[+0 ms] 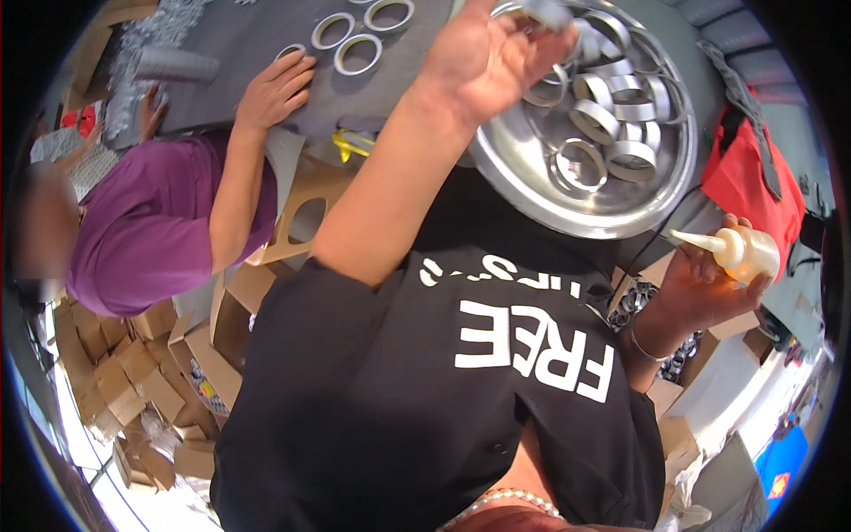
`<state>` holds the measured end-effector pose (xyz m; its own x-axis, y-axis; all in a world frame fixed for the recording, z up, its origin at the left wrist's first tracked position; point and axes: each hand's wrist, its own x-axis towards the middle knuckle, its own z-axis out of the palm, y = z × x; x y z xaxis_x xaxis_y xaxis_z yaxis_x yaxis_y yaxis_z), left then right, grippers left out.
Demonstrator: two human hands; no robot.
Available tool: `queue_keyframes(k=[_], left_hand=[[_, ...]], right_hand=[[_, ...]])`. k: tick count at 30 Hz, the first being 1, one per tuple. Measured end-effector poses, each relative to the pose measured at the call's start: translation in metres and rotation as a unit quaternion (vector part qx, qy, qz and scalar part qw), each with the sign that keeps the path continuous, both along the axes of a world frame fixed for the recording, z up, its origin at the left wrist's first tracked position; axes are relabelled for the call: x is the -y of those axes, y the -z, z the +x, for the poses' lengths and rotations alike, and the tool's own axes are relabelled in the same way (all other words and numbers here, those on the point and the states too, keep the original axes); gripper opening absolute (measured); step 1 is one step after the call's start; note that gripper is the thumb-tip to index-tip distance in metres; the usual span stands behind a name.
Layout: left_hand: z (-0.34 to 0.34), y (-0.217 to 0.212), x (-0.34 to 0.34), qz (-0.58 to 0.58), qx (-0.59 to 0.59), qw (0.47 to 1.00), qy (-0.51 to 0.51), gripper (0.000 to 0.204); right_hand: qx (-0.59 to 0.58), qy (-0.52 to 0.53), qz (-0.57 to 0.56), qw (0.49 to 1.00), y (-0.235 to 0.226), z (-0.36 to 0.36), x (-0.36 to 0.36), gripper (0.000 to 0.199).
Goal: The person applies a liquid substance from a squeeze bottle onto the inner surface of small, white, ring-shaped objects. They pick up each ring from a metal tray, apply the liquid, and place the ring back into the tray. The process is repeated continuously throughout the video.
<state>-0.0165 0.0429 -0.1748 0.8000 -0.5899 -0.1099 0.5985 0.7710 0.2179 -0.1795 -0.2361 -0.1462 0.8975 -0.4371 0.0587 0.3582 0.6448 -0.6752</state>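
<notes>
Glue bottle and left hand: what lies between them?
In the head view, the steel tray of silver rings lies between the glue bottle and left hand.

Two people at work with silver rings and glue

The left hand (483,53) reaches over a round metal tray (532,191) of silver rings (596,120), fingers pinching something small and blurred. The right hand (705,288) grips a small glue bottle (740,250), nozzle pointing left. A co-worker's hand (277,89) rests on a grey mat (257,35) beside loose rings (358,53). Cardboard boxes (133,372) lie below.

Left hand (483,58) raised, fingers curled; right hand (700,288) clenched.
</notes>
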Motion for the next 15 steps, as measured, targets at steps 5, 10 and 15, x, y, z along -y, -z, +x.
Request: queue_keyframes(k=[5,10,15], left_hand=[[0.018,-0.036,-0.015,-0.112,0.002,0.994,-0.010,0.068],[-0.022,-0.041,0.007,0.046,0.098,0.994,-0.024,0.050],[-0.103,-0.045,0.008,0.166,0.121,0.969,0.139,0.079]], right_hand=[[0.009,-0.036,0.007,0.999,0.002,-0.001,0.003,0.071],[0.021,0.014,0.006,1.000,-0.005,-0.008,-0.004,0.072],[0.051,0.146,-0.171,0.973,-0.013,-0.011,-0.019,0.074]])
